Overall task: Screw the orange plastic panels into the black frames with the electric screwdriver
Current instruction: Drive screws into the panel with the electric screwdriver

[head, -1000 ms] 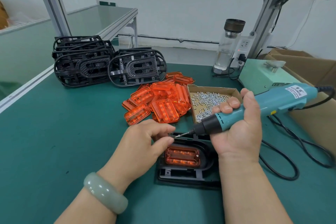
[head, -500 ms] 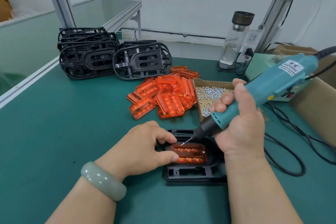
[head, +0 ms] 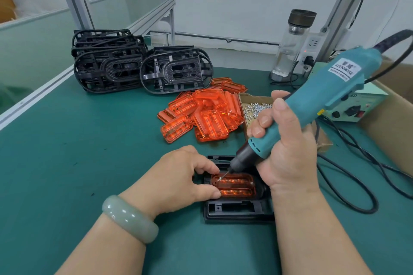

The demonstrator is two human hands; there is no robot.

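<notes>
- Fingers [head: 206, 165] of the left hand [head: 178, 176] are curled, with forefinger and thumb pinching the left end of an orange panel [head: 237, 186]. The panel sits in a black frame [head: 237, 210] on the green table [head: 89, 140], just in front of the person.
- Fingers of the right hand [head: 286, 158] are clamped round the teal electric screwdriver [head: 324, 91]. The tool is tilted, with its bit tip touching a screw [head: 220, 178] at the panel's upper left corner.
- One screw head [head: 251, 183] already shows at the panel's right end, so this panel looks partly fastened.
- Much of the task is left. A pile of loose orange panels [head: 205, 114] and two stacks of bare black frames [head: 107, 67] wait farther back, near an open box of screws [head: 257, 107].
- Hidden or unclear: the right hand covers the frame's right edge. The left screw is too small to judge, though it is perhaps only just started in its hole.
</notes>
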